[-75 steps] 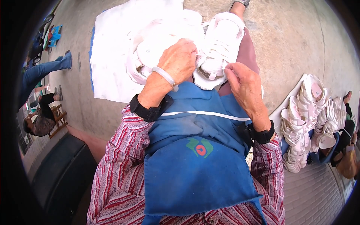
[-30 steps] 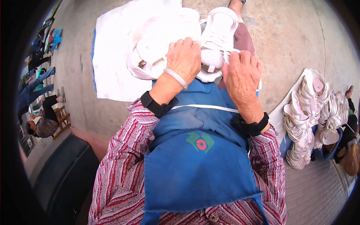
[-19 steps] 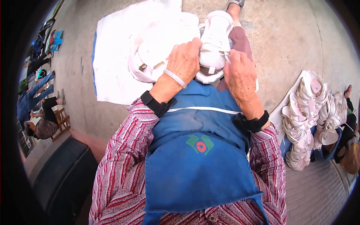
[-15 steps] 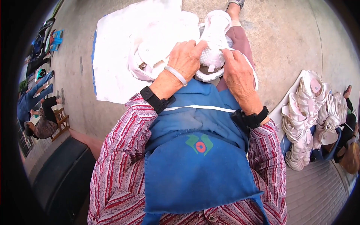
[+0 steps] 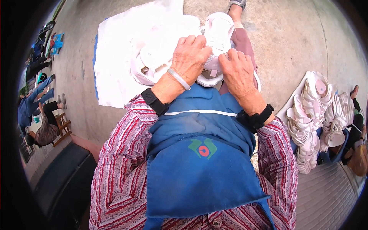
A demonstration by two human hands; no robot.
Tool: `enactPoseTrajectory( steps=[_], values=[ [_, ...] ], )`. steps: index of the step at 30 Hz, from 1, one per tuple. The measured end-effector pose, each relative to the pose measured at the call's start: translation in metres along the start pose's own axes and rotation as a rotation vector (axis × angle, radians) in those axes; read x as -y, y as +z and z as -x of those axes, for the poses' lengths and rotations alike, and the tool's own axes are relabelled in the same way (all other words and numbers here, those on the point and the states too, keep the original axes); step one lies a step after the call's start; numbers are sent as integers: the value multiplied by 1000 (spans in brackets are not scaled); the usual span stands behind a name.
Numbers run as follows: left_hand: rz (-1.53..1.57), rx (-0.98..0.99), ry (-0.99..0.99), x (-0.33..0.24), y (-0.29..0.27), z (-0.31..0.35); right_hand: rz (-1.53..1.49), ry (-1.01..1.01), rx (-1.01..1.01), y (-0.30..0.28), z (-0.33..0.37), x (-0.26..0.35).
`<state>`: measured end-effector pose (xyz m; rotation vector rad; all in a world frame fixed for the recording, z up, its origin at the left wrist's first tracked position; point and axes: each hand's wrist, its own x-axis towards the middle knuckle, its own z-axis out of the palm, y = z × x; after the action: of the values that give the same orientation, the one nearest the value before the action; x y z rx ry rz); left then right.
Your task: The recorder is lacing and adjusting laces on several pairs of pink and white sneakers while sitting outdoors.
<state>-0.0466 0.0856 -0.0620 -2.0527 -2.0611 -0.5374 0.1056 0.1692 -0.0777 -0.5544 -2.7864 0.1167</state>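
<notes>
White shoe (image 5: 219,28) sits between left hand (image 5: 189,55) and right hand (image 5: 238,71), long axis running away from the body, toe outward, collar toward the apron (image 5: 199,176); fingers curl at its lacing, their grip hidden.

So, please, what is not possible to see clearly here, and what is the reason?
- Whatever the left hand may pinch: head view, hidden by its fingers.
- Whatever the right hand may pinch: head view, hidden likewise.
- Details of the white shoe: head view, covered partly by both hands, washed out by glare.
- Grey footwear: head view, cut by the top edge.
</notes>
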Motion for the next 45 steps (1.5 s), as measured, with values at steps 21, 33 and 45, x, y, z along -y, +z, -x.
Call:
enactPoseTrajectory(
  steps=[21, 33, 45],
  values=[
    [1098, 246, -625, -38, -16, 48, -318, 32, 34, 6, 18, -3],
    [1180, 169, -758, -34, 9, 62, -211, -145, 132, 11, 18, -14],
    [1265, 236, -937, -32, 20, 66, -307, -112, 88, -27, -5, -4]
  ],
)
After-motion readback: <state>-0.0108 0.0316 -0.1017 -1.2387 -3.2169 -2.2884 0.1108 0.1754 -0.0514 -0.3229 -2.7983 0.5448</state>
